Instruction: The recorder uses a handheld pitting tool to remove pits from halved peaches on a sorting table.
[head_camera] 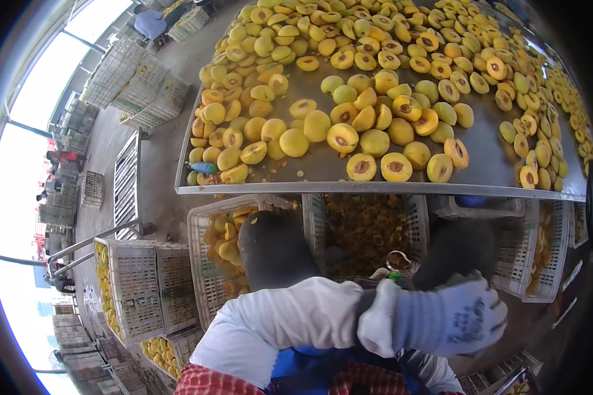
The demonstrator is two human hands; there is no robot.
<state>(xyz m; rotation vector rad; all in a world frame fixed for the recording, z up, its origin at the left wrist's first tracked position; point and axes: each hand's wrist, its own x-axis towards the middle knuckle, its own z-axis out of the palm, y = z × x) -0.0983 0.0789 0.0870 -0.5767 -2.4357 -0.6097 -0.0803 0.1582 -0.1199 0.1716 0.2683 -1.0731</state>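
My left hand, in a white-and-blue knit work glove with dark print, reaches across my body to the right. It is blurred, and what its fingers hold or touch is hidden. A white sleeve cover wraps the forearm. My right hand is mostly or wholly hidden behind the left arm; only a white sleeve shows below. Just above the left wrist, a metal ring-shaped tool with a green part sticks out over my lap. Before me, halved yellow peaches, many with the pit side up, lie on a metal table.
Under the table, a plastic crate holds brown scraps between my knees. Another crate of peach halves stands at left. More crates are at right. Stacked crates and a metal trolley stand left. A bottle lies among fruit. People are far off.
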